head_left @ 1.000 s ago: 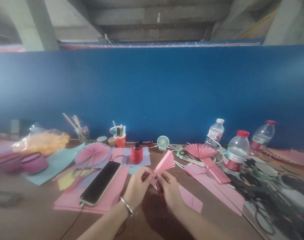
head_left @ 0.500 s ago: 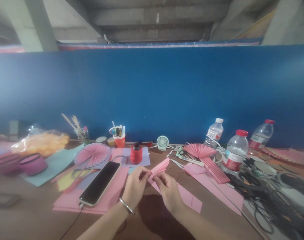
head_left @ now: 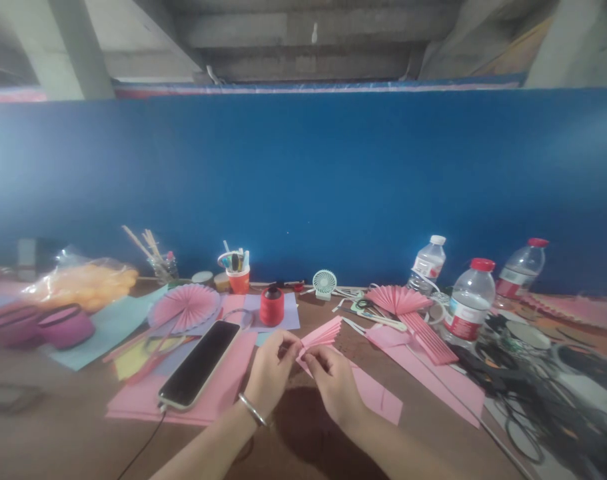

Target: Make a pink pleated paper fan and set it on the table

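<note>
The paper fan (head_left: 324, 333) is held above the counter (head_left: 38, 443), between the hands. The left hand (head_left: 276, 363) pinches its narrow end; the right hand (head_left: 334, 385) is nearly closed at the lower edge, its grip unclear. Align the pleats, pinch firmly, and avoid crushing the spread edge. The hands hide the gathered end; any binding there cannot be distinguished.

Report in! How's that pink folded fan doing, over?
Left grip pinching narrow end of pleated pink paper fan. Right grip close by, contact unclear. Pleats partly spread. Flat pink sheet lying below.
</note>
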Available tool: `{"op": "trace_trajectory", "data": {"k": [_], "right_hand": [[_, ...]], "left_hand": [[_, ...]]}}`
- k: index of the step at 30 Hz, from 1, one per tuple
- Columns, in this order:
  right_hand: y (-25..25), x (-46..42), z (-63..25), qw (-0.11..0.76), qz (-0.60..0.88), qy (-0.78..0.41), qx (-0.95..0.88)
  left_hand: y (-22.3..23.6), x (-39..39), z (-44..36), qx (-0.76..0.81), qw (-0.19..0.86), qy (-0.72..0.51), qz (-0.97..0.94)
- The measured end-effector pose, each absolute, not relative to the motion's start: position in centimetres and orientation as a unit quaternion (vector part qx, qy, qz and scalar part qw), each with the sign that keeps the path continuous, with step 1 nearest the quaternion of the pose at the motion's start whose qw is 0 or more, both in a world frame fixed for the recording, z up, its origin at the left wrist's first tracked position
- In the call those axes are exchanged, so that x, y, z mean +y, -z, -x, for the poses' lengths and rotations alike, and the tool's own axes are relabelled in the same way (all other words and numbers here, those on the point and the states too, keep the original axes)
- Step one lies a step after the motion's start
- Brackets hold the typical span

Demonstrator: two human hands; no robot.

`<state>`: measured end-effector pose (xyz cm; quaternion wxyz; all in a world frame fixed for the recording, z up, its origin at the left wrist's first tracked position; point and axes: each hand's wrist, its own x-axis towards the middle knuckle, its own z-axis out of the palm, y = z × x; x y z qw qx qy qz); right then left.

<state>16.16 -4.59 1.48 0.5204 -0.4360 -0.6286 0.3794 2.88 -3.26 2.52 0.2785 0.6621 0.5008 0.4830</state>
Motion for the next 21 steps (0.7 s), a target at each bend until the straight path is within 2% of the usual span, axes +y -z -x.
{"op": "trace_trajectory", "data": {"k": [5, 10, 17, 21], "right_hand": [[-1.6, -4.6, -16.2, 0.524, 0.422, -0.377, -0.637], [-1.1, -4.0, -15.9, 0.531, 0.399, -0.439, -0.605], [0.2, -3.3, -15.3, 0.554, 0.381, -0.538, -0.509], [0.1, -3.0, -15.7, 0.578, 0.395, -0.483, -0.526]], "left_hand": [[-2.3, -3.2, -3.0, 0.495, 0.292, -0.503, -0.646], [-2.1, -2.7, -2.8, 0.488, 0.343, -0.547, -0.588], [-2.1, -2.5, -3.0, 0.377, 0.582, -0.594, -0.408], [-2.3, -2.6, -2.8, 0.326, 0.704, -0.529, -0.343]]}}
